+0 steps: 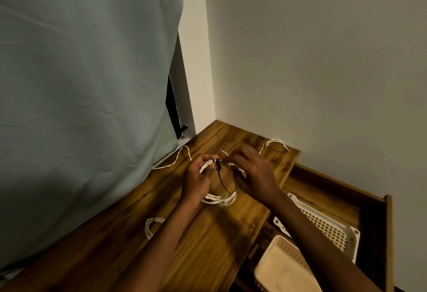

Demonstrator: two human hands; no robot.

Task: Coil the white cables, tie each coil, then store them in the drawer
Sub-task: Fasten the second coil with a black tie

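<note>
From the head camera, both hands work just below the middle of the frame, over a wooden counter (208,234). The left hand (196,179) pinches a white cable coil (220,198) at its top, where a black tie (222,179) wraps the strands; its loose tail hangs down across the loop. The right hand (254,174) has curled fingers at the coil's upper right side, though what that grip pinches cannot be told. A tied coil (151,224) lies at lower left, partly behind the left forearm. Loose cable (275,145) trails near the wall above the hands. At lower right an open drawer (372,210) holds a white basket (328,227) and a beige basket (280,268). A grey-green curtain (80,95) fills the left.
</note>
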